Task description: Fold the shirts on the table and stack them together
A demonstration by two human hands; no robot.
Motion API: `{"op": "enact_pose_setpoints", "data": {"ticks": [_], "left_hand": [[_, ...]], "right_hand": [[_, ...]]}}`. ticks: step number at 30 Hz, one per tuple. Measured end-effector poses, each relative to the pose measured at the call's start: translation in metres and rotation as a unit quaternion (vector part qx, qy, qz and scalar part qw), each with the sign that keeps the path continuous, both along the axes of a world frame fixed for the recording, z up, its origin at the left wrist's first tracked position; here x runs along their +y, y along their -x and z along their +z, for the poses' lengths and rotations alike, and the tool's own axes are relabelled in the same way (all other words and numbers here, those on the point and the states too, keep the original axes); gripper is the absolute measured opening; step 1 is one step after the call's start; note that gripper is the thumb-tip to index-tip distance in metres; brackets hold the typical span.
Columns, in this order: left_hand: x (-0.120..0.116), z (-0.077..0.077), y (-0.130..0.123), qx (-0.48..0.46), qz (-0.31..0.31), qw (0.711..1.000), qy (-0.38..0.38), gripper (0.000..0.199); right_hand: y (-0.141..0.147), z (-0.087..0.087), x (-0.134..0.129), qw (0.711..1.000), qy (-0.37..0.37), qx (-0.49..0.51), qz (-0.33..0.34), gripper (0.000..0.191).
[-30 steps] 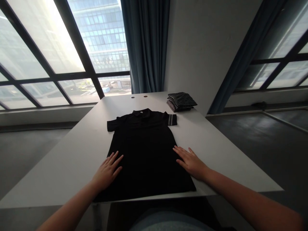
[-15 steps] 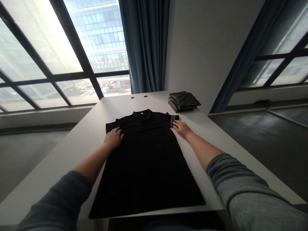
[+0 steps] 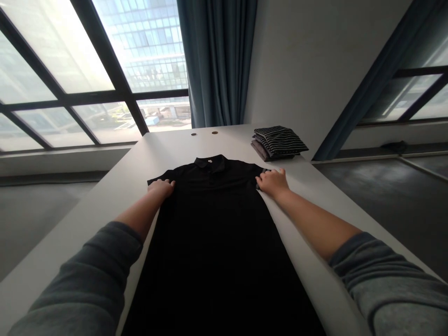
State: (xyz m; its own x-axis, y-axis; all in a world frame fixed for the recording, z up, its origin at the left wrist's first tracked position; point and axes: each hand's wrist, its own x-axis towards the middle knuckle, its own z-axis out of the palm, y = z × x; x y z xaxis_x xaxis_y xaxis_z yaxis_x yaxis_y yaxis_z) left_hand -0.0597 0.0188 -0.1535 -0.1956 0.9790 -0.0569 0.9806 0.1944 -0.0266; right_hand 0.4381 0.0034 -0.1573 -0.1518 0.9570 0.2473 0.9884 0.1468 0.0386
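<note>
A black short-sleeved polo shirt [image 3: 217, 233] lies spread flat, its collar at the far end and its lower part running out of view at the bottom. My left hand [image 3: 161, 187] is closed on the left sleeve by the armpit, its fingertips partly hidden. On the other side, my right hand [image 3: 273, 183] has its fingers curled around the right sleeve near the grey-striped cuff, covering most of that cuff.
Under the shirt is a white table [image 3: 122, 186] with two round holes near its far edge. A stack of folded clothes [image 3: 280, 142], a black-and-white striped one on top, sits at the far right. Behind are a blue curtain [image 3: 220, 60], a wall and large windows.
Both hands have gone from lying with fingers spread on the sleeves to curled onto them. The right cuff is now mostly covered. The view has shifted, and the shirt's hem has left it.
</note>
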Motion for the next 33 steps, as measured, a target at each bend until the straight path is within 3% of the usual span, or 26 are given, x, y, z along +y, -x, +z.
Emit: {"op": "enact_pose_setpoints", "data": {"ticks": [2,4,6,8,11,15,19,21,24,27,30,33], "left_hand": [[0.01,0.004,-0.013,0.019,-0.001,1.0,-0.01,0.073],[0.019,0.006,-0.033,0.025,-0.058,0.998,-0.024,0.071],[0.026,0.005,-0.054,0.009,-0.109,0.994,-0.031,0.071],[0.03,0.0,-0.071,-0.018,-0.096,0.995,-0.009,0.073],[0.036,-0.012,-0.082,-0.044,-0.042,0.998,0.022,0.074],[0.041,-0.021,-0.078,-0.062,-0.024,0.998,0.009,0.073],[0.037,-0.014,-0.081,-0.064,-0.016,0.998,-0.011,0.07],[0.032,-0.006,-0.092,-0.051,-0.042,0.996,-0.067,0.06],[0.027,0.005,-0.121,-0.065,-0.121,0.979,-0.149,0.04],[0.028,0.009,-0.152,-0.104,-0.152,0.975,-0.123,0.031],[0.03,0.003,-0.168,-0.134,-0.139,0.977,-0.089,0.028],[0.029,-0.006,-0.168,-0.182,-0.106,0.973,-0.091,0.02]], "right_hand": [[0.017,0.006,0.023,1.0,0.008,0.015,0.018,0.052],[0.034,0.008,0.046,0.998,0.034,0.037,0.035,0.053],[0.048,0.003,0.065,0.994,0.093,0.055,0.014,0.062],[0.056,-0.005,0.077,0.984,0.164,0.067,-0.031,0.074],[0.056,-0.02,0.088,0.972,0.213,0.078,-0.065,0.08],[0.05,-0.027,0.096,0.97,0.217,0.083,-0.071,0.08],[0.056,-0.016,0.095,0.965,0.232,0.081,-0.09,0.08],[0.068,-0.007,0.092,0.974,0.191,0.076,-0.094,0.074],[0.099,0.006,0.09,0.994,0.068,0.086,0.029,0.053],[0.136,0.009,0.091,0.977,0.04,0.127,0.168,0.042],[0.163,0.001,0.091,0.967,0.063,0.158,0.192,0.039],[0.17,-0.01,0.088,0.964,0.067,0.18,0.184,0.032]]}}
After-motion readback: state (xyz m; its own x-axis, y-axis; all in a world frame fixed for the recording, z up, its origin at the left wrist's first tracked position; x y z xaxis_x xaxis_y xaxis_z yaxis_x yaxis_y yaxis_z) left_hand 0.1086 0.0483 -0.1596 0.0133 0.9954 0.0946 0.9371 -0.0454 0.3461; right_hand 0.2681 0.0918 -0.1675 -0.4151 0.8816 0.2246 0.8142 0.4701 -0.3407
